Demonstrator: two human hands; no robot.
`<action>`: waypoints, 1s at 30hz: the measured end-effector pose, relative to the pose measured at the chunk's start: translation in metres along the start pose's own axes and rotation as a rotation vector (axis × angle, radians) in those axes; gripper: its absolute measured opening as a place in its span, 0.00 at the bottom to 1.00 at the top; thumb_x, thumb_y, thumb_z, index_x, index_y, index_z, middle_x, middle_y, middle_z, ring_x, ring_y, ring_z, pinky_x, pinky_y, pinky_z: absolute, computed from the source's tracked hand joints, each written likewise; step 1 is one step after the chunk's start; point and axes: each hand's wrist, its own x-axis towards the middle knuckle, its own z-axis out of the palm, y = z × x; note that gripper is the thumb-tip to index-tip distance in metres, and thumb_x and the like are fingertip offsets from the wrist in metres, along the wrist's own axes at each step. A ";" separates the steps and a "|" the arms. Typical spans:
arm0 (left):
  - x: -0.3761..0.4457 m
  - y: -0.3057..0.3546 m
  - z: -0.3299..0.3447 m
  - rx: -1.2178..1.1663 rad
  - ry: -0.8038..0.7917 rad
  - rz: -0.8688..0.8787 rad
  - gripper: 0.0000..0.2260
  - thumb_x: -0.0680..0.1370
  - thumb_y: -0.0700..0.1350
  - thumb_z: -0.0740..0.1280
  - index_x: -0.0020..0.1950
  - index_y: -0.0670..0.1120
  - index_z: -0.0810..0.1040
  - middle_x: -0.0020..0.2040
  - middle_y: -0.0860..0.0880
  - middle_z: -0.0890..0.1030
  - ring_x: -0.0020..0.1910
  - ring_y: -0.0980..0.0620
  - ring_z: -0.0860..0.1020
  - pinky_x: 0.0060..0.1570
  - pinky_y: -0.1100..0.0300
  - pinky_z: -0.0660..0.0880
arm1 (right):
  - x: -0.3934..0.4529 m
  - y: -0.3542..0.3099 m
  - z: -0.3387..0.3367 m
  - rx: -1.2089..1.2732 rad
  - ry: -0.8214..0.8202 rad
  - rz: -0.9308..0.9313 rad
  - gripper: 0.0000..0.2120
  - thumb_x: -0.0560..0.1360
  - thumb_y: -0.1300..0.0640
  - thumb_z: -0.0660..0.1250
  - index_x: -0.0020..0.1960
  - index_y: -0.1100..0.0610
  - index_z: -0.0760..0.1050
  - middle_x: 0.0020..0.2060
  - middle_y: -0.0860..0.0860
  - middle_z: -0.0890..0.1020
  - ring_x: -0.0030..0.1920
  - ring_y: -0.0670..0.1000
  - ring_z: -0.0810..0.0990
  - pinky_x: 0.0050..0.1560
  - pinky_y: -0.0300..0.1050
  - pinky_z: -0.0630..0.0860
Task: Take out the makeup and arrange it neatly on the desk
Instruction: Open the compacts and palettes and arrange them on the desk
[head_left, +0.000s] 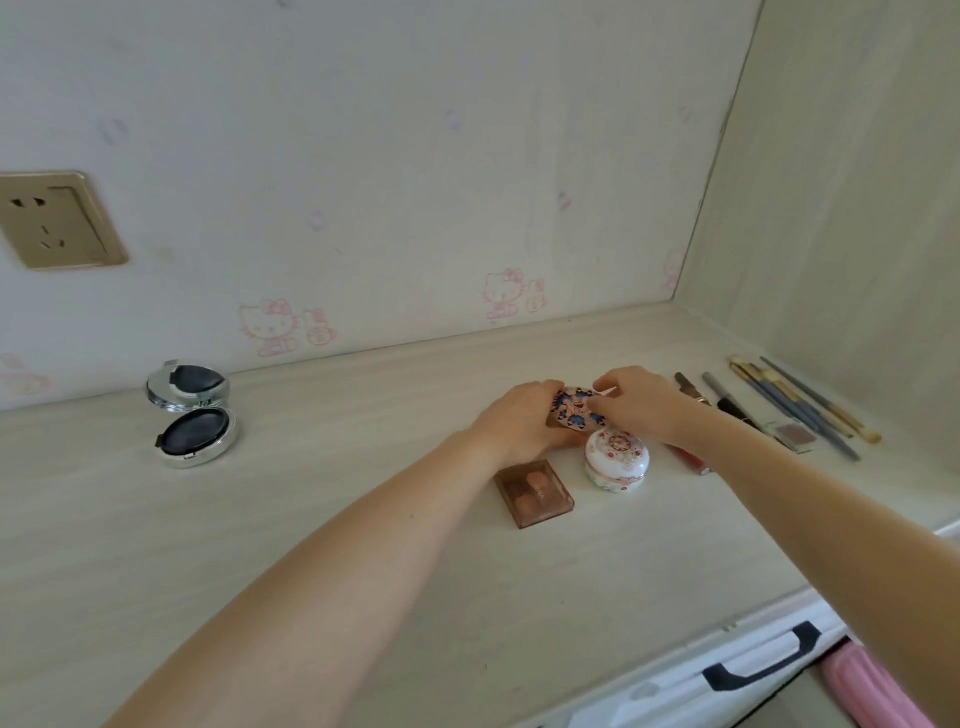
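Observation:
A flat makeup case with a blue flower pattern (575, 410) sits near the back of the pale desk (311, 519). My left hand (522, 422) grips its left side and my right hand (636, 400) pinches its right side. Just in front of it stand a round white jar with red dots (616, 460) and a brown see-through blush compact (535, 493). To the right lie pencils and lip products (727, 405), a small eyeshadow pan (793, 433) and several brushes (800, 402) in a row.
Two round silver compacts with dark lids (193, 415) stand at the left of the desk. A gold wall socket (54, 221) is on the wallpapered wall. A white drawer with a black handle (763, 657) and a pink thing (872, 686) sit below the desk's front edge.

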 end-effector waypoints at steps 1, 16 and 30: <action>-0.001 -0.001 -0.002 -0.024 0.020 0.005 0.21 0.73 0.55 0.72 0.59 0.44 0.75 0.54 0.46 0.80 0.53 0.47 0.77 0.55 0.50 0.73 | -0.001 -0.001 -0.001 0.022 0.009 -0.016 0.20 0.78 0.50 0.62 0.67 0.54 0.71 0.63 0.53 0.76 0.61 0.55 0.75 0.62 0.49 0.71; -0.076 -0.034 -0.080 -0.562 0.220 -0.222 0.35 0.63 0.56 0.79 0.67 0.52 0.71 0.57 0.55 0.81 0.56 0.60 0.78 0.47 0.66 0.72 | -0.043 -0.079 -0.016 0.223 -0.040 -0.319 0.13 0.78 0.55 0.61 0.58 0.47 0.79 0.51 0.47 0.82 0.53 0.50 0.79 0.56 0.51 0.77; -0.195 -0.089 -0.110 -1.281 0.307 -0.262 0.15 0.72 0.43 0.74 0.55 0.44 0.75 0.57 0.41 0.82 0.54 0.41 0.82 0.56 0.50 0.78 | -0.100 -0.159 0.064 0.555 -0.090 -0.488 0.10 0.75 0.44 0.66 0.54 0.44 0.79 0.44 0.39 0.83 0.46 0.39 0.81 0.43 0.39 0.80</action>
